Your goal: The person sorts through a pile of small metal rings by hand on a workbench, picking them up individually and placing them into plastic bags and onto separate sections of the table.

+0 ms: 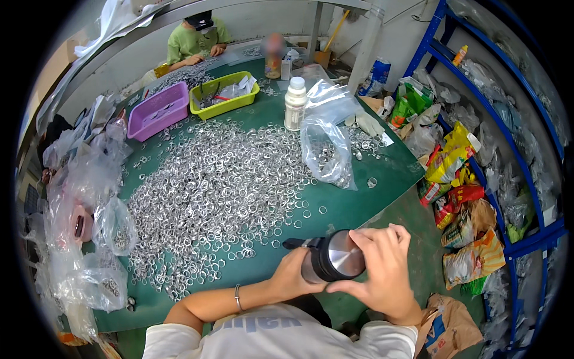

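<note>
Close to my body, beyond the table's near edge, I hold a drinking bottle (323, 257) tilted on its side. It has a silver metal cap, a black collar and a black loop. My left hand (290, 276) is closed around its body, below the collar. My right hand (385, 269) curves around the silver cap, thumb beneath and fingers above. A large heap of silver metal rings (215, 185) covers much of the green table (382, 185) to the left.
At the back stand a purple basket (136, 122) and a yellow-green basket (254, 93). A white bottle (295, 105) stands beside a clear plastic bag (329, 155) of rings. Plastic bags (78, 233) crowd the left edge. Blue shelving (502, 107) lines the right. A person (200, 40) works opposite.
</note>
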{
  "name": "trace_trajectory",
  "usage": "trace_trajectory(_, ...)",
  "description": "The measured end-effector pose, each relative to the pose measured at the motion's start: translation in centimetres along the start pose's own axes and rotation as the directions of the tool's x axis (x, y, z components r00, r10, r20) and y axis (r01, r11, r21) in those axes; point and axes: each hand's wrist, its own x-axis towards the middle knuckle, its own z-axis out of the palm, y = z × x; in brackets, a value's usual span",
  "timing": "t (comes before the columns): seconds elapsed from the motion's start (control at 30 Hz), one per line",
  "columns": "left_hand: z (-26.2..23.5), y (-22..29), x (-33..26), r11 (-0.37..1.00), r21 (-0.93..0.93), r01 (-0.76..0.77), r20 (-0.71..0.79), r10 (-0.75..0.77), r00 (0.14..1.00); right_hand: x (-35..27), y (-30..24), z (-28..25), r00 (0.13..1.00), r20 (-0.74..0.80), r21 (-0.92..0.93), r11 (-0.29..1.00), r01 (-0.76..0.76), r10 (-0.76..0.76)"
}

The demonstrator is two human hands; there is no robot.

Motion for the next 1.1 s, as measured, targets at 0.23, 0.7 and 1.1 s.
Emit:
trace_trajectory(0.23, -1.9, 1.1, 1.2, 1.000, 0.013, 0.011, -0.038, -0.011, 0.999, 4.3, 1.7, 1.1, 0.933, -0.115, 0.209, 0.910, 0.359, -0.341)
trace_trajectory(0.7, -2.7, -3.0, 1.0, 0.985, -0.103, 0.135, -0.024, -0.138, 0.990, 6.3, -0.3, 2.3, 0.982, -0.123, 0.171, 0.972, 0.162, -0.142)
trace_trajectory(1.1, -2.5, -0.8, 2.8, 0.942, -0.220, 0.252, 0.223, -0.203, 0.953, 6.3, 2.5, 2.3, 0.932, -0.230, 0.383, 0.855, 0.351, -0.280)
